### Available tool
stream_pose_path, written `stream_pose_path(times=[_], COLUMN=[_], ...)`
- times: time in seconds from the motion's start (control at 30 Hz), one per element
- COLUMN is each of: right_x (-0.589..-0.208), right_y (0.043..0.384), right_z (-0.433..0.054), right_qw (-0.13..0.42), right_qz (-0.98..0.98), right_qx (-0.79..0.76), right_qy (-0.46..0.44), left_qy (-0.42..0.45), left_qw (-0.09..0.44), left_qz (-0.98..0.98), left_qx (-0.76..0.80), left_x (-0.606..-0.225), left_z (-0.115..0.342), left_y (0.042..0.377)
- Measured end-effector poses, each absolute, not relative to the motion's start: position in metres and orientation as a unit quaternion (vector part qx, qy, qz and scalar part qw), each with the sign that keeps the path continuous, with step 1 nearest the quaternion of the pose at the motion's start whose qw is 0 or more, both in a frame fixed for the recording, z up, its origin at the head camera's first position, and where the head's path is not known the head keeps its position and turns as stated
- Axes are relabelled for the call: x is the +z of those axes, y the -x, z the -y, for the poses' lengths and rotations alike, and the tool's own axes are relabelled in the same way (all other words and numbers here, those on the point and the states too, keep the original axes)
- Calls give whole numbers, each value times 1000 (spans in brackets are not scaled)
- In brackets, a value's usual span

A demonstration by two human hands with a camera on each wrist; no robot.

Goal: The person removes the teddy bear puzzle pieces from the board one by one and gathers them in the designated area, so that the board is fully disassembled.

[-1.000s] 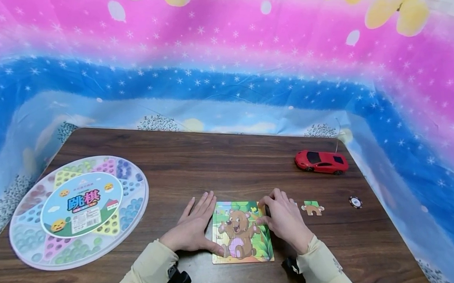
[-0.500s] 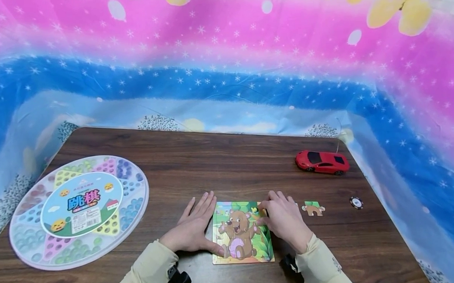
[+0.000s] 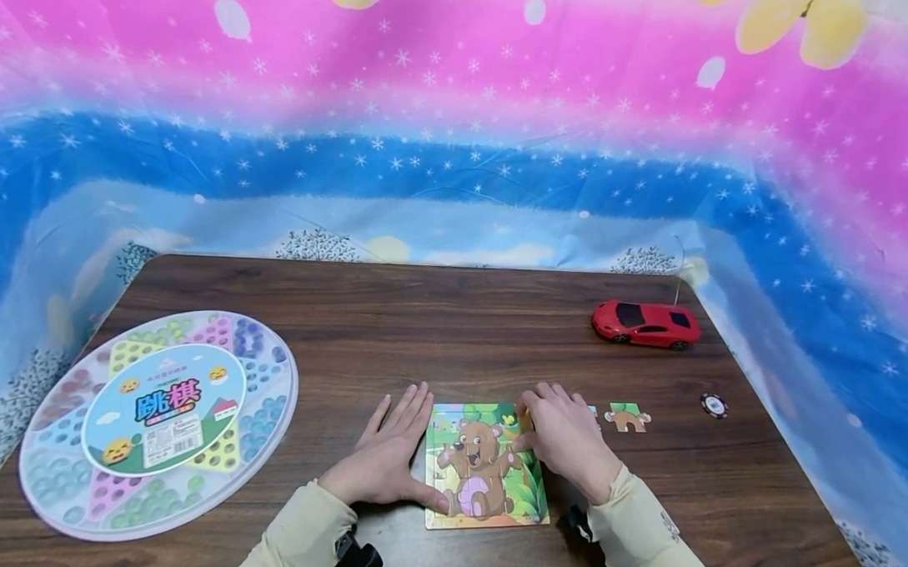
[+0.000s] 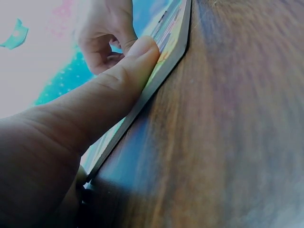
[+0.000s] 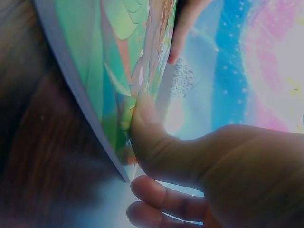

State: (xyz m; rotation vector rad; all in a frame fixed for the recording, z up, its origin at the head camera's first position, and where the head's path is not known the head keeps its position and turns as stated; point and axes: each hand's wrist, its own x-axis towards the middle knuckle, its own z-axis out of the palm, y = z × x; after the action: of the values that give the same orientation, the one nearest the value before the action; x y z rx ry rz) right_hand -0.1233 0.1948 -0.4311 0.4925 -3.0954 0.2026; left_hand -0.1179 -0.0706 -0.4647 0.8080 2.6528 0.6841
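A square bear jigsaw puzzle [image 3: 477, 474] lies flat on the table in the head view. My left hand [image 3: 385, 461] rests along its left side with fingers stretched out, and the thumb presses on the lower left of the picture. At the upper right edge, my right hand [image 3: 572, 438] has its thumb and forefinger bent together, pinching a puzzle piece that they mostly cover. The right wrist view shows the right thumb [image 5: 147, 118] against the picture and other fingers curled below. In the left wrist view the left thumb [image 4: 128, 71] lies across the board's edge.
A loose puzzle piece [image 3: 627, 417] lies right of my right hand, and another beside it is mostly hidden by that hand. Farther right is a poker chip [image 3: 714, 405]. A red toy car [image 3: 646, 324] stands behind them. A round Chinese checkers set [image 3: 158, 423] occupies the left.
The back of my right hand has shifted slightly left, showing a little more of the partly hidden piece. The left hand and the puzzle stay where they were.
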Motion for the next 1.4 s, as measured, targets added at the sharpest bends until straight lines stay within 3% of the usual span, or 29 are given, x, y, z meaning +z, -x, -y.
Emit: stream_pose_path(times=[1.4], right_x=[-433], right_y=[127], right_z=[-203], right_qw=[-34], right_qz=[980], right_qx=[93], right_qy=[-171], left_qy=[-281], left_qw=[145], left_qz=[-913], left_qx=[260], left_x=[-464], left_z=[72], left_y=[117])
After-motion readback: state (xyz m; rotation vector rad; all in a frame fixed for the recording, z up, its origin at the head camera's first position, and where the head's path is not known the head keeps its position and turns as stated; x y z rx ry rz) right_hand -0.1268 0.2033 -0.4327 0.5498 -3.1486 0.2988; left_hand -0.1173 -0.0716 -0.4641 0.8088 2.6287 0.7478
